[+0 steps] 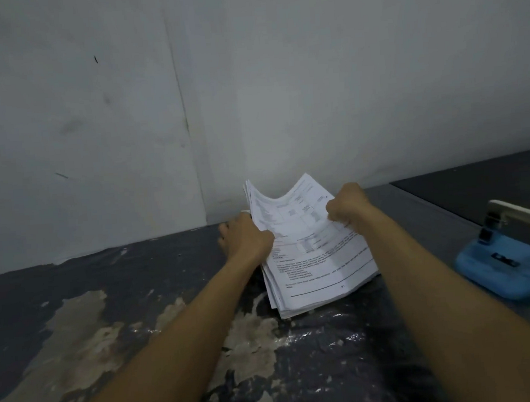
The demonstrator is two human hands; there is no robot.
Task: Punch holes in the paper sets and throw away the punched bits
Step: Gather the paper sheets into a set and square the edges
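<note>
A thick stack of printed paper sheets (311, 260) lies on the dark worn table near the wall, its far end bent upward. My left hand (247, 235) grips the stack's left edge, fingers curled around it. My right hand (348, 206) grips the right edge near the far end, fingers curled over the sheets. A blue hole punch (509, 259) with a metal lever stands on the table to the right, apart from both hands.
A grey-white wall (250, 92) rises directly behind the table. The tabletop (139, 303) is dark with large pale patches where the surface has peeled. A darker surface (481, 173) adjoins at the back right.
</note>
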